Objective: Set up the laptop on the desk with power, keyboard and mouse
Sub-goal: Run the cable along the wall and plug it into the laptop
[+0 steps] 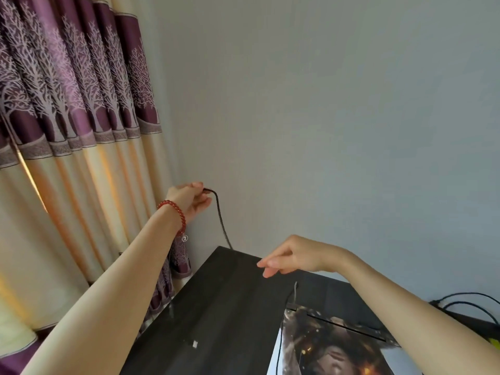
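My left hand (189, 200), with a red bead bracelet on the wrist, is raised near the wall corner and pinches the end of a black power cable (220, 220). The cable hangs down and drops behind the far edge of the dark desk (216, 307). My right hand (292, 257) hovers over the desk's far edge, fingers loosely spread and pointing left, holding nothing. A thin dark object (338, 322), which may be the laptop, lies under my right forearm on a printed desk mat (324, 353). A second thin cable (286, 307) runs from it towards me.
A purple and cream curtain (75, 131) hangs at the left, close to the desk's left edge. A plain grey wall (324, 117) stands behind the desk. More black cables (465, 304) loop at the far right.
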The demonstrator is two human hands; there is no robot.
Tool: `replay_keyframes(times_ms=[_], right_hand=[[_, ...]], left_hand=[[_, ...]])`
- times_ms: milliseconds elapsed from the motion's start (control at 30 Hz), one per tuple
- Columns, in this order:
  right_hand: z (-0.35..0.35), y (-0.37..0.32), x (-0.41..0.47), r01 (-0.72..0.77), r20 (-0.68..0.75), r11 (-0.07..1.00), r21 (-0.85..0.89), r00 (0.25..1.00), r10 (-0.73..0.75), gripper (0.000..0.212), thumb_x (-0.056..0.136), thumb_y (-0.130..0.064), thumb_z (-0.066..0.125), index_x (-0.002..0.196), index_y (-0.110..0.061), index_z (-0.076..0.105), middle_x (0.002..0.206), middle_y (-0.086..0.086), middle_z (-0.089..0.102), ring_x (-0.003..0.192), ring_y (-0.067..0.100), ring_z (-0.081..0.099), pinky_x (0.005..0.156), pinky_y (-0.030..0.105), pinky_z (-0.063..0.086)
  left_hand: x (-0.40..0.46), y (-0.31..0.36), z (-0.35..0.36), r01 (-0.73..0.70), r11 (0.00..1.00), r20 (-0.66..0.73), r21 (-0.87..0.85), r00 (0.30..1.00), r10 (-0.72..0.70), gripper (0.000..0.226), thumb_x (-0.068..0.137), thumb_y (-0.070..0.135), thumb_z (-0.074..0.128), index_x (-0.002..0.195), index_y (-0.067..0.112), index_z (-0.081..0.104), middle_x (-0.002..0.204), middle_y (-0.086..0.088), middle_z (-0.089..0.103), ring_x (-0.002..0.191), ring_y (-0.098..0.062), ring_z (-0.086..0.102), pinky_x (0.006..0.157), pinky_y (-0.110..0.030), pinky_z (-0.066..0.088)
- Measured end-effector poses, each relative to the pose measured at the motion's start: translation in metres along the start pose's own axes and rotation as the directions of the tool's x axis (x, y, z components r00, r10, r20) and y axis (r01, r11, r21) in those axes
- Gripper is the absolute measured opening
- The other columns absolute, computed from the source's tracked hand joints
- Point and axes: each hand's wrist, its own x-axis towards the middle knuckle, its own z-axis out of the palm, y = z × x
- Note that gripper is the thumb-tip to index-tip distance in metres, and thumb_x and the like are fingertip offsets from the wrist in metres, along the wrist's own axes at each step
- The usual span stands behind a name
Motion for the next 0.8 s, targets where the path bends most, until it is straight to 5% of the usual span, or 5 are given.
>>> replay_keyframes(times_ms=[167,367,633,700,800], right_hand=[[0.001,0.002,0.023,0.076,-0.465,0.987,0.144,0.885,0.0,0.03,0.097,-0.012,0.039,0.123,-0.009,0.055,0.111,0.007,0.065,0.099,0.015,0.062,0.091,0.03,0.048],[0.021,-0.001,0.07,0.077,-0.545,0.989,0.125,0.839,0.003,0.041,0.095,-0.011,0.044,0.136,-0.013,0.04,0.134,0.003,0.05,0.12,0.015,0.049,0.097,0.026,0.039],[0.042,-0.019,0.169,0.094,-0.489,0.993,0.065,0.871,-0.051,0.078,0.086,-0.021,0.061,0.146,-0.029,0.01,0.155,-0.007,0.016,0.141,0.009,0.013,0.112,0.029,0.009],[0.047,-0.024,0.208,0.023,-0.571,1.0,0.007,0.821,-0.015,0.059,0.087,-0.024,0.058,0.139,-0.026,0.032,0.141,-0.001,0.044,0.132,0.015,0.036,0.112,0.038,0.023],[0.051,-0.008,0.237,-0.148,-0.673,0.987,-0.06,0.736,0.07,0.015,0.093,-0.024,0.046,0.095,-0.025,0.062,0.082,-0.009,0.061,0.076,0.013,0.057,0.07,0.029,0.041]], left_hand=[[-0.006,-0.004,-0.006,-0.061,0.973,0.024,0.223,0.998,0.057,0.015,0.09,0.007,0.044,0.078,0.011,0.053,0.052,-0.002,0.062,0.04,-0.006,0.053,0.042,-0.017,0.044],[-0.007,-0.015,-0.048,-0.048,0.96,0.232,0.274,0.972,-0.018,0.004,0.094,0.006,0.045,0.092,0.009,0.048,0.072,-0.009,0.06,0.049,-0.013,0.062,0.048,-0.023,0.054],[0.048,-0.021,-0.108,-0.536,0.576,0.517,0.617,0.828,0.215,0.022,0.093,-0.007,0.036,0.109,0.0,0.049,0.069,-0.002,0.057,0.05,-0.013,0.043,0.054,-0.026,0.036],[0.073,-0.02,-0.126,-0.59,0.526,0.535,0.613,0.799,0.273,0.024,0.092,-0.007,0.037,0.103,0.004,0.055,0.069,0.003,0.058,0.055,-0.019,0.04,0.052,-0.025,0.034],[0.107,-0.026,-0.152,-0.554,0.486,0.341,0.676,0.82,0.46,0.028,0.091,-0.005,0.037,0.095,0.013,0.058,0.068,0.006,0.055,0.057,-0.011,0.045,0.053,-0.012,0.037]])
